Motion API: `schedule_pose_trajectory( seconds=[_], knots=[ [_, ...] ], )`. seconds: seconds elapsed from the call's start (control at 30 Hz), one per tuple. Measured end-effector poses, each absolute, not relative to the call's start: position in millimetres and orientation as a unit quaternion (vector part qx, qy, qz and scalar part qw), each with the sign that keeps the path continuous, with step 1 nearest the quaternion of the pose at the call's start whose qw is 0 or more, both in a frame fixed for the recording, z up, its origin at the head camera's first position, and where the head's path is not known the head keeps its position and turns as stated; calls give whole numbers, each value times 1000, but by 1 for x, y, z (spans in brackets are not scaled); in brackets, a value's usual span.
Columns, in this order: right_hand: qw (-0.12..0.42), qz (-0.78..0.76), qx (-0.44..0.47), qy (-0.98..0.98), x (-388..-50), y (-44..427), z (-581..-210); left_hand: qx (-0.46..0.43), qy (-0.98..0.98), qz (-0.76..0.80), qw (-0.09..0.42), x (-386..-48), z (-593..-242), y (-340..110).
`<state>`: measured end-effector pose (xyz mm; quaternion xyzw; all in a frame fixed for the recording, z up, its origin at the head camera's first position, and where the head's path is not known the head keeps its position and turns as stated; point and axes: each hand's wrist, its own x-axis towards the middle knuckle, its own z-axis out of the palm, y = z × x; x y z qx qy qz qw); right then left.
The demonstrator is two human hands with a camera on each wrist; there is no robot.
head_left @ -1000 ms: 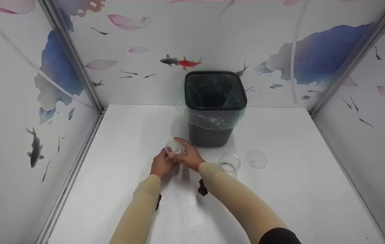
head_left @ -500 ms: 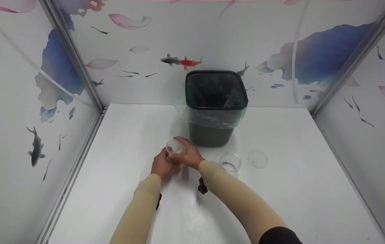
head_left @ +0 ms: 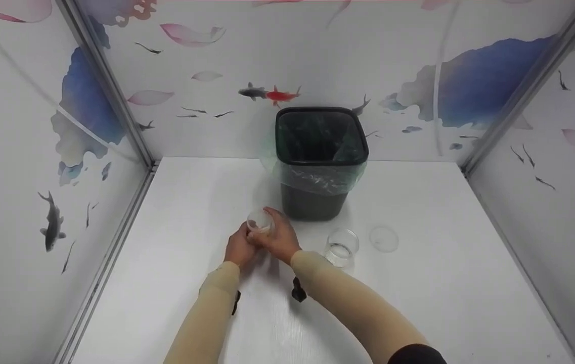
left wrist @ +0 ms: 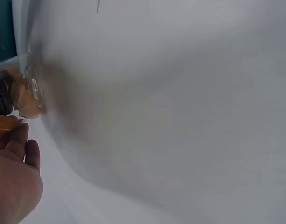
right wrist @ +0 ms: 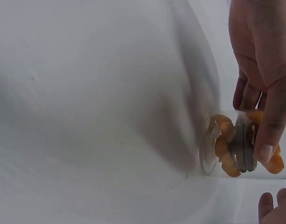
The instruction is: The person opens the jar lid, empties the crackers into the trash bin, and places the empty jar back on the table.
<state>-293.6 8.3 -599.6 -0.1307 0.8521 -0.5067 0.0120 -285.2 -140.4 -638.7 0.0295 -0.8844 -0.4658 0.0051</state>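
Observation:
Both hands hold one clear plastic cup point(head_left: 260, 220) in front of the bin, left of centre. In the right wrist view the cup point(right wrist: 208, 144) shows orange pieces point(right wrist: 228, 156) and a dark item point(right wrist: 246, 147) inside. The right hand point(head_left: 281, 236) grips its wall, thumb point(right wrist: 268, 135) on the near side. The left hand point(head_left: 240, 247) is curled at the cup's lower left; in the left wrist view its fingers point(left wrist: 19, 140) lie under the cup. A second clear cup point(head_left: 342, 246) and a clear round lid point(head_left: 384, 238) stand apart to the right.
A dark bin point(head_left: 314, 202) with a clear liner point(head_left: 322, 178) stands at the back of the white table point(head_left: 176, 212). Printed panels point(head_left: 206, 121) close in the back and both sides, joined by metal rails.
The right hand and forearm have shifted slightly down and left, with the thumb still on the cup. The left hand and the cup have hardly moved.

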Motion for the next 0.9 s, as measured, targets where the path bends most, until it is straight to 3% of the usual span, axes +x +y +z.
schedule_pose_trajectory(
  seconds=[0.13,0.4,0.7,0.9],
  knots=[
    [5,-493,-143,858,-296,10,-599,27,-879,-476,8,-284,-640,-141],
    [60,-488,-216,844,-310,23,-594,26,-876,-481,4,-281,-639,-143],
    [36,-485,-134,863,-300,4,-597,29,-883,-469,12,-282,-638,-143],
    [37,-484,-168,858,-306,10,-595,25,-879,-477,11,-281,-634,-142]
  ],
)
